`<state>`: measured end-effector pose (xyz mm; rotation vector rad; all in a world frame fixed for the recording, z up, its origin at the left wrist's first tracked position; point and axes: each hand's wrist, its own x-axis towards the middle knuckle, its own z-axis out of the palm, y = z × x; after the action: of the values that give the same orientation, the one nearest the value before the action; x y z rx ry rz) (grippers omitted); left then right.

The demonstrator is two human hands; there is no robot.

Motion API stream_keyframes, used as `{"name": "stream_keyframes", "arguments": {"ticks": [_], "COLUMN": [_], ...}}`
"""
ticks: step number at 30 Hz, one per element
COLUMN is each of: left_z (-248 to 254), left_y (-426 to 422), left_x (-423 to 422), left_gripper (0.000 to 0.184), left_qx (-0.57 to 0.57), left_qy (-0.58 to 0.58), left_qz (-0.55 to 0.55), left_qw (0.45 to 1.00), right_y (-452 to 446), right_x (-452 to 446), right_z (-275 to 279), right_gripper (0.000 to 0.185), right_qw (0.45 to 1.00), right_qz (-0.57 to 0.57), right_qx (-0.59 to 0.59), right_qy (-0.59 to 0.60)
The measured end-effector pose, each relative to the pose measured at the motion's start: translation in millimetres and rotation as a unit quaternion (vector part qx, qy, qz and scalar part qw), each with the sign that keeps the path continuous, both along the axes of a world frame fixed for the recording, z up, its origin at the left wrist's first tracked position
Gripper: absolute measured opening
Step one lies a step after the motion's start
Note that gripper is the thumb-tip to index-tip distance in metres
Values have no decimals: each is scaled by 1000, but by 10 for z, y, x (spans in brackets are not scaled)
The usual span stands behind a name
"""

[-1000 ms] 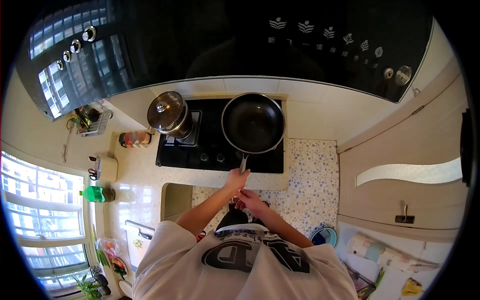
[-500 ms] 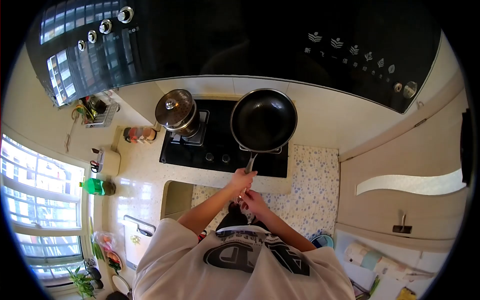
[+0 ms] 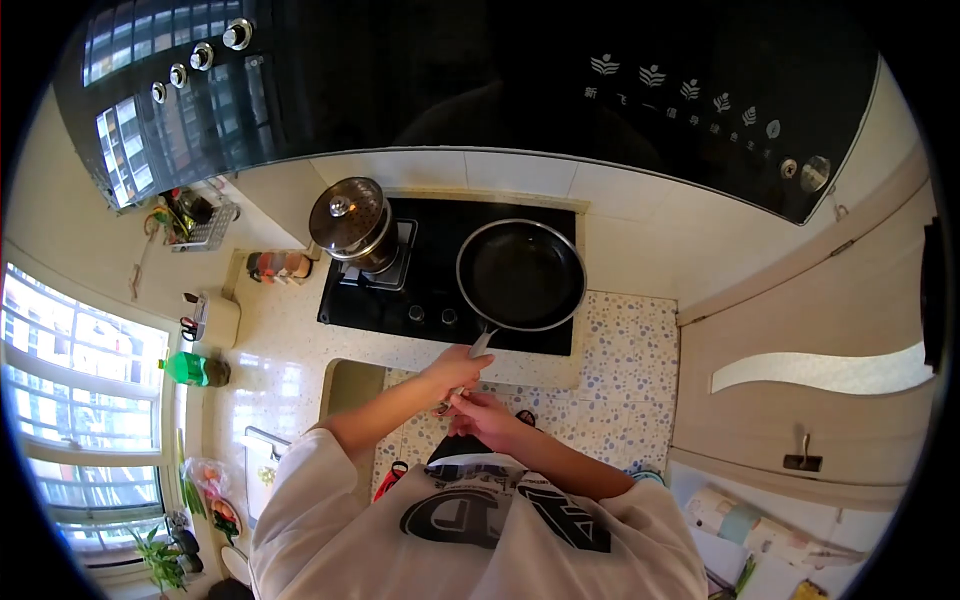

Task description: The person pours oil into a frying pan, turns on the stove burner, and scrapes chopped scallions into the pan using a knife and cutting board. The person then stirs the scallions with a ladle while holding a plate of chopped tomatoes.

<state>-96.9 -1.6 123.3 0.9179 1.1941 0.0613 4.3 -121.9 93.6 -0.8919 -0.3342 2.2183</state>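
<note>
A dark wok point(image 3: 521, 275) with a pale metal rim is over the right side of the black gas stove point(image 3: 395, 315). Its metal handle points down toward my body. My left hand point(image 3: 457, 370) is closed around this handle. Just below, my right hand point(image 3: 486, 418) is closed at the handle's rear end, close to my left wrist; its fingertips are partly hidden. No food shows inside the wok. Whether its base touches the burner cannot be made out. On the left burner stands a steel pot with a glass lid point(image 3: 345, 218).
A black range hood point(image 3: 440, 80) hangs low above the stove. Left on the counter are spice jars point(image 3: 278, 266), a knife holder point(image 3: 216, 320), a green bottle point(image 3: 195, 370) and a cutting board point(image 3: 262, 475). The sink point(image 3: 352, 390) is left of my arms; a door point(image 3: 780, 420) stands at right.
The wok has dropped lower and now looks smaller, baring the stove's back edge behind it. Both my hands have shifted left and slightly down along with the handle.
</note>
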Motion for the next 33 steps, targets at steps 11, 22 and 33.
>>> {"name": "stream_keyframes", "arguments": {"ticks": [11, 22, 33], "left_z": [-556, -461, 45], "left_y": [-99, -45, 145], "left_x": [-330, 152, 134], "left_gripper": [37, 26, 26], "left_qx": [294, 104, -35], "left_qy": [126, -69, -93], "left_qz": [-67, 33, -16], "left_qw": [945, 992, 995], "right_y": [30, 40, 54], "right_x": [-314, 58, 73], "right_z": [-575, -459, 468], "right_gripper": [27, 26, 32], "right_qw": [983, 952, 990], "right_qz": [56, -6, -40], "right_qx": [90, 113, 11], "right_qy": [-152, -285, -131]}}
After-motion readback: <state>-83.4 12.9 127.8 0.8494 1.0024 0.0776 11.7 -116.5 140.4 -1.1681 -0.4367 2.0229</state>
